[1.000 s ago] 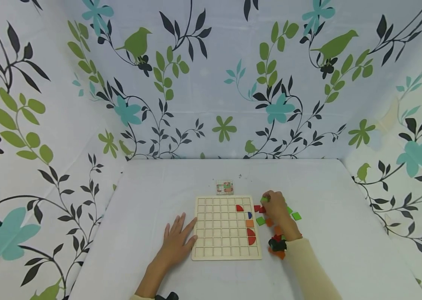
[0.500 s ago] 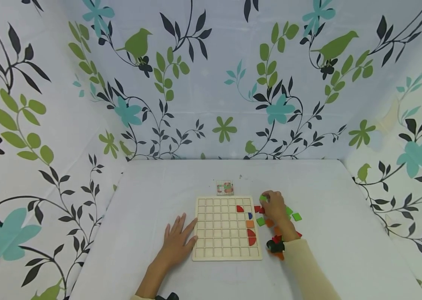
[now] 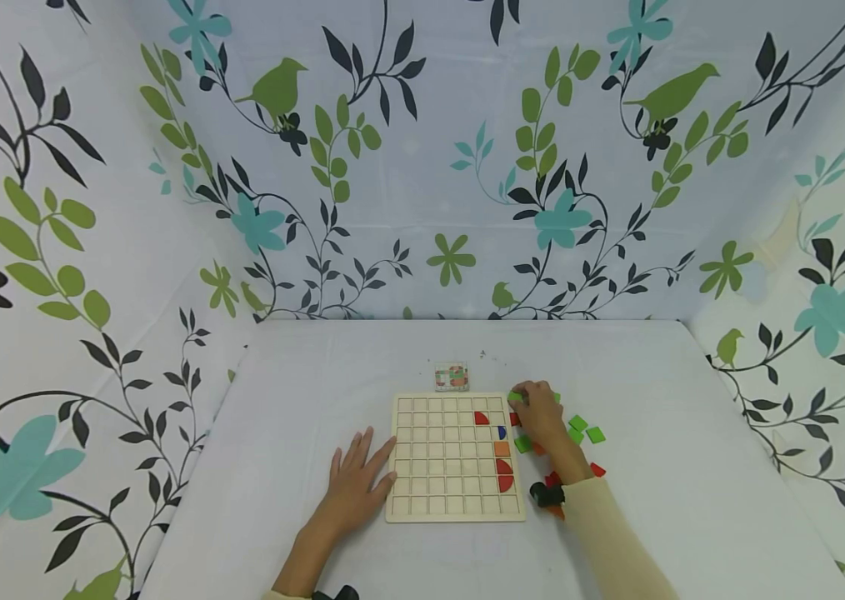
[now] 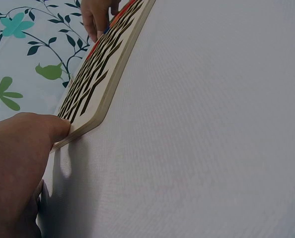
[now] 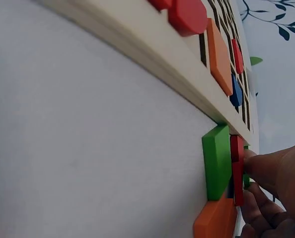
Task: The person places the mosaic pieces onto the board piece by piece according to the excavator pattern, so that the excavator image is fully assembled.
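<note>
Right hand [image 3: 543, 415] pinches green tile [image 3: 515, 397] near printed card [image 3: 452, 377]

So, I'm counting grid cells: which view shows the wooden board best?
The head view: it shows nearly the whole wooden board from above. Left wrist shows it slanted and cropped; right wrist, only part, also slanted.

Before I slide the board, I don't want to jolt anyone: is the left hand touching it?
Touching. The left wrist view shows it: the left hand has its thumb tip laid on the edge of the wooden board, near a corner.
</note>
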A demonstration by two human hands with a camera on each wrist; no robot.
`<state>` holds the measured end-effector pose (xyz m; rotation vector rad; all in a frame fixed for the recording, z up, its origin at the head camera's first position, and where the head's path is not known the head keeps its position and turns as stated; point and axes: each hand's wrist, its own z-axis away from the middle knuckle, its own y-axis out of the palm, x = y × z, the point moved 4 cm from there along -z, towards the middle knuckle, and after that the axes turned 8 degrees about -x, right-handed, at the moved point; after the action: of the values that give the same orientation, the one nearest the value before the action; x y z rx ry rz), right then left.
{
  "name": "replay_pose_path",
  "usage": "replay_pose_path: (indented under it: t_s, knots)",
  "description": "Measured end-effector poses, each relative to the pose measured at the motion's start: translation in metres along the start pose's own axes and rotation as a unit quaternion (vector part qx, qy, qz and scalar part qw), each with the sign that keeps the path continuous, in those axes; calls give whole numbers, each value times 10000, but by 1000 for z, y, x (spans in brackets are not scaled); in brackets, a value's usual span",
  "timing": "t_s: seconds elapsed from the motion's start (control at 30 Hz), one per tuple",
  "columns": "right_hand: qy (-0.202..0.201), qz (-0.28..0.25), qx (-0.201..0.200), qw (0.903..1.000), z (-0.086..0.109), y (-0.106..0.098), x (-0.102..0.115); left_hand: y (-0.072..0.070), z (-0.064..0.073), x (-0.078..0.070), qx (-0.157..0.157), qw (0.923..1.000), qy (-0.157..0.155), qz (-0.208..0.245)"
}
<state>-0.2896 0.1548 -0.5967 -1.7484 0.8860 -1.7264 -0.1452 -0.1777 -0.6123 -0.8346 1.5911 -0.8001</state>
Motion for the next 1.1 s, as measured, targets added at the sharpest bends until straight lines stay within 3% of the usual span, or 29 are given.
replay_pose_path:
  t_s: [0.3,0.5,0.7,0.83,1.1]
  knots:
    - [-691,107,-215,9973,22,-3,6,1,0,1,-34,10000,33,-17]
    - [-854,200,211,9959,39,4,19,2,-1,2,110,9999,-61,-29]
    - [-1394,460,553,9876,56,9,31,4,-2,4,224,9996,-145,6]
    - [-1644,455,585,9836,63,10,34,4,-2,4,220,9997,-143,-18]
    - [-1759,354,564,9822,67,7,39,4,-2,3,186,9997,-140,-20]
